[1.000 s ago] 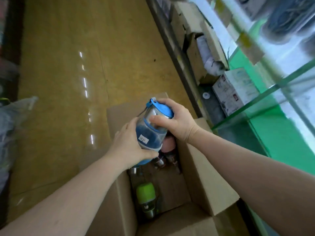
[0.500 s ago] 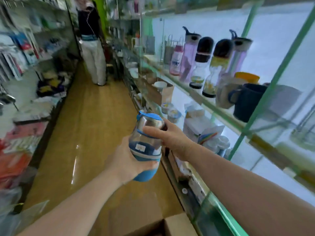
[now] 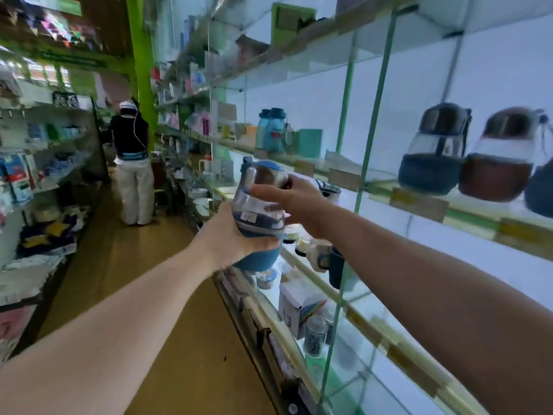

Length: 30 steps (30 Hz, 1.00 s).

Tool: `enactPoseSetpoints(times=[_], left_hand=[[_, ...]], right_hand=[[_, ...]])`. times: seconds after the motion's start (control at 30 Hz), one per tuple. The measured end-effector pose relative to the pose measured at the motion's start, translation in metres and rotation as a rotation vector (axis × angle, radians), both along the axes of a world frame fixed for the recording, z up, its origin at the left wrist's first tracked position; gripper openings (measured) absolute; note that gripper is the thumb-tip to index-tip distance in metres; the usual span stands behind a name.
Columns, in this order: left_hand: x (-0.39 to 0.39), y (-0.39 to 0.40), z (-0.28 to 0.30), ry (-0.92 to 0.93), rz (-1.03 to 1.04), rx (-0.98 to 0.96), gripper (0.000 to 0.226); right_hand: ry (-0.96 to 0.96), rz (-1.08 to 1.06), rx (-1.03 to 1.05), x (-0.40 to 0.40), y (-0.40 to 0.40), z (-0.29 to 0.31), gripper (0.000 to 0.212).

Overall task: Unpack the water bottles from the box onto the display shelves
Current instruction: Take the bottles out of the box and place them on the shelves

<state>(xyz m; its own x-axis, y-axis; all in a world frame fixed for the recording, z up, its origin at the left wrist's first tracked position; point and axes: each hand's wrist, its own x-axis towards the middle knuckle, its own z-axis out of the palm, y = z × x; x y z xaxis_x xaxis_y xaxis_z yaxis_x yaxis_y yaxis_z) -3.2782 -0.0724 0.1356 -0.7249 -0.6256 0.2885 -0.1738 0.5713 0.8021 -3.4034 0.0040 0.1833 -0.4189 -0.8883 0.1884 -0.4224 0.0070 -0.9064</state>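
Observation:
I hold a blue-lidded water bottle [image 3: 259,205] with a clear upper body, a blue base and a small white price sticker, in front of the glass display shelves [image 3: 419,202]. My left hand [image 3: 236,238] cups its lower half from the left. My right hand [image 3: 294,202] grips its upper part from the right. Two similar bottles stand on the shelf at the right, a dark blue one [image 3: 434,151] and a red-brown one [image 3: 502,157]. The box is out of view.
A person [image 3: 133,163] stands with their back to me further down the aisle. Mugs [image 3: 329,262], a white carton [image 3: 299,307] and small jars fill the lower shelves. Teal bottles [image 3: 272,130] stand further along. Stocked shelves [image 3: 36,175] line the left side.
The view swung up from the box to the shelves. Both hands have lifted the blue bottle out of the box and carried it up and right, closer to the glass shelf.

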Motion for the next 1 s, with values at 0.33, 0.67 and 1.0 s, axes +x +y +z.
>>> enactPoseSetpoints(times=[0.33,0.67,1.0], left_hand=[[-0.061,0.061,0.093,0.054,-0.225,-0.069,0.085],[-0.140,0.135,0.126,0.046,-0.356,-0.142,0.081],[-0.197,0.163,0.125,-0.026,-0.400,-0.228,0.056]], right_hand=[[0.136,-0.316,-0.130,-0.038,0.093,0.092,0.024],[0.288,-0.675,-0.111,-0.102,0.174,0.119,0.049],[0.313,-0.949,-0.069,-0.165,0.202,0.104,0.065]])
